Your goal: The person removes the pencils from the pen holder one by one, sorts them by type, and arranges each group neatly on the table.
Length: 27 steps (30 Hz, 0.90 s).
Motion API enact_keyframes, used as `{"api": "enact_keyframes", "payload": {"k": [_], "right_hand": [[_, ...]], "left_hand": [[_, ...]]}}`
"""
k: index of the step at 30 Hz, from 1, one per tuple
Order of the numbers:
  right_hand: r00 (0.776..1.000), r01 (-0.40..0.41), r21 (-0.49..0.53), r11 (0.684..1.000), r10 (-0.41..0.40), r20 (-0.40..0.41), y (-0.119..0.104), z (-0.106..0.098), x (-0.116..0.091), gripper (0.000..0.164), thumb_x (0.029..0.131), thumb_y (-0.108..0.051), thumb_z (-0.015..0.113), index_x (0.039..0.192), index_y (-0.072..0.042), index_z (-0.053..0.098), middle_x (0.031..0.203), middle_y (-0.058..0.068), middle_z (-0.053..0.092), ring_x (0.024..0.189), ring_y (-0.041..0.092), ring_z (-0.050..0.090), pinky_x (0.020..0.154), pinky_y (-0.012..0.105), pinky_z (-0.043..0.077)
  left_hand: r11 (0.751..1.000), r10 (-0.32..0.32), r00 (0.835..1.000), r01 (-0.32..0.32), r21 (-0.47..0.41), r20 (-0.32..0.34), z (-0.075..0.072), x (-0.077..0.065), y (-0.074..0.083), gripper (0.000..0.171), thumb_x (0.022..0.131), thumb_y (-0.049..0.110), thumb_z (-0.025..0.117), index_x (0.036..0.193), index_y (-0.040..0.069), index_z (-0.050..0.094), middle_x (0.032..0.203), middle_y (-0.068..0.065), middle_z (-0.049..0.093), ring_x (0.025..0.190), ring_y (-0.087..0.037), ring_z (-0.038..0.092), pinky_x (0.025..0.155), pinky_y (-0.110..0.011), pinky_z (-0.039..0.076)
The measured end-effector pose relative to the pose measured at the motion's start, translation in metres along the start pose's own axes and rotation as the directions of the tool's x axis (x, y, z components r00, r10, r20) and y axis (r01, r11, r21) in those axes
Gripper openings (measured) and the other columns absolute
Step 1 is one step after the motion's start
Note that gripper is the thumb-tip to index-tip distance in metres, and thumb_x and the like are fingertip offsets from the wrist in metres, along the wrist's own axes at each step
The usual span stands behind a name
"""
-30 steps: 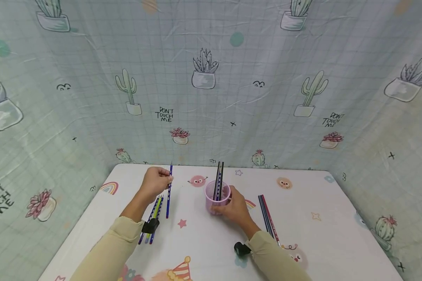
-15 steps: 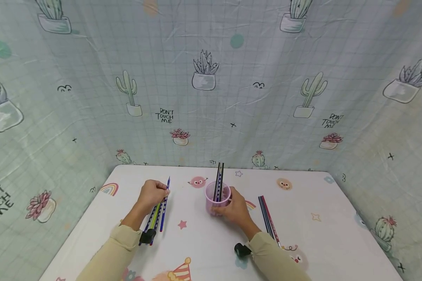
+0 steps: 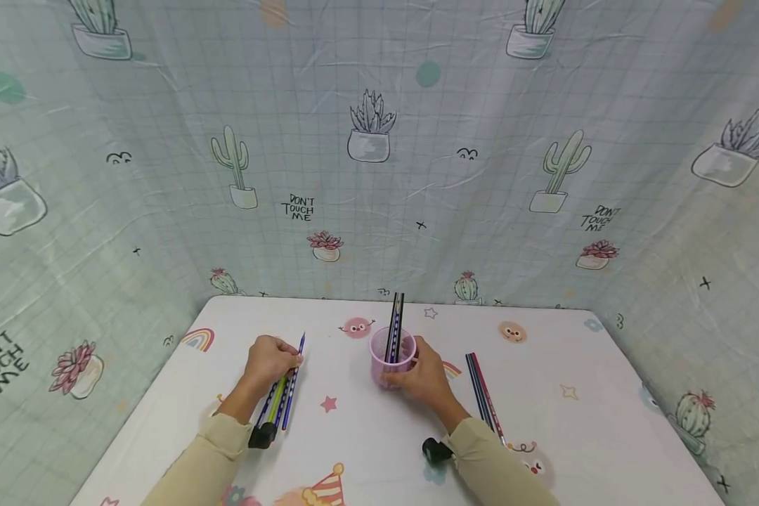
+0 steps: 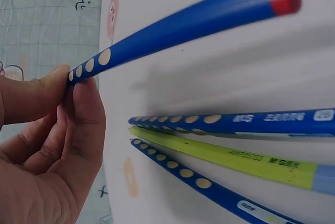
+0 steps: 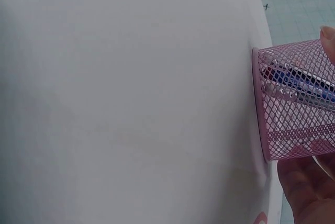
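Note:
Between thumb and fingers, my left hand (image 3: pixel 270 361) pinches a blue pencil (image 4: pixel 157 34) with a red end and round pale dimples. Its red end stands above the table in the left wrist view. Right beside it lie two more blue dimpled pencils (image 4: pixel 272 121) and a yellow-green pencil (image 4: pixel 235 153) between them. My right hand (image 3: pixel 425 372) grips a pink mesh pen cup (image 3: pixel 381 372) from the right side. Inside the cup lean several pencils (image 3: pixel 395 327), dark and blue, their tops above the rim.
Right of the cup, dark pencils and a red one (image 3: pixel 485 390) lie on the white printed table (image 3: pixel 563 450). A cactus-print cloth (image 3: pixel 379 197) hangs behind the table and at both sides. Dark wrist cameras (image 3: pixel 435 450) sit at the cuffs.
My left hand has come down and toward me with the blue pencil, closer to the lying pencils. The right hand and the cup have stayed put.

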State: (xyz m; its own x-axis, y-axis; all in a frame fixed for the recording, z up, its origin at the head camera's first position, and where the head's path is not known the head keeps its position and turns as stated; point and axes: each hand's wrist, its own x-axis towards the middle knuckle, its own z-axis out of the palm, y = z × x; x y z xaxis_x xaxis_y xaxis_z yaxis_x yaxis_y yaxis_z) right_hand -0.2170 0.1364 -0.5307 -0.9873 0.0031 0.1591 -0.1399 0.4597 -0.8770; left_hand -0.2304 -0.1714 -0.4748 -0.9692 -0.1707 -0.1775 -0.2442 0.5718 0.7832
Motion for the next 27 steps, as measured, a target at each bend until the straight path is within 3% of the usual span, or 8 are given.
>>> {"api": "enact_keyframes", "payload": {"k": [17, 27], "right_hand": [[1.000, -0.024, 0.000, 1.000, 0.024, 0.004, -0.004, 0.000, -0.001, 0.083, 0.065, -0.026, 0.101, 0.134, -0.006, 0.058, 0.130, 0.013, 0.071, 0.119, 0.030, 0.066, 0.104, 0.049, 0.057], [1.000, -0.015, -0.004, 1.000, 0.015, 0.002, -0.002, 0.000, -0.001, 0.083, 0.064, -0.027, 0.101, 0.132, -0.006, 0.059, 0.128, 0.013, 0.071, 0.118, 0.029, 0.067, 0.104, 0.048, 0.058]], "left_hand": [[0.997, -0.061, 0.997, 0.062, 0.035, -0.043, 0.004, -0.002, -0.023, 0.018, 0.082, 0.006, 0.085, 0.087, -0.005, 0.072, 0.069, -0.010, 0.072, 0.054, -0.012, 0.066, 0.053, -0.027, 0.057], [0.983, -0.078, 0.995, 0.088, 0.160, -0.066, 0.006, 0.000, -0.026, 0.020, 0.080, 0.012, 0.086, 0.074, -0.001, 0.071, 0.057, -0.006, 0.068, 0.052, -0.015, 0.065, 0.047, -0.025, 0.048]]}}
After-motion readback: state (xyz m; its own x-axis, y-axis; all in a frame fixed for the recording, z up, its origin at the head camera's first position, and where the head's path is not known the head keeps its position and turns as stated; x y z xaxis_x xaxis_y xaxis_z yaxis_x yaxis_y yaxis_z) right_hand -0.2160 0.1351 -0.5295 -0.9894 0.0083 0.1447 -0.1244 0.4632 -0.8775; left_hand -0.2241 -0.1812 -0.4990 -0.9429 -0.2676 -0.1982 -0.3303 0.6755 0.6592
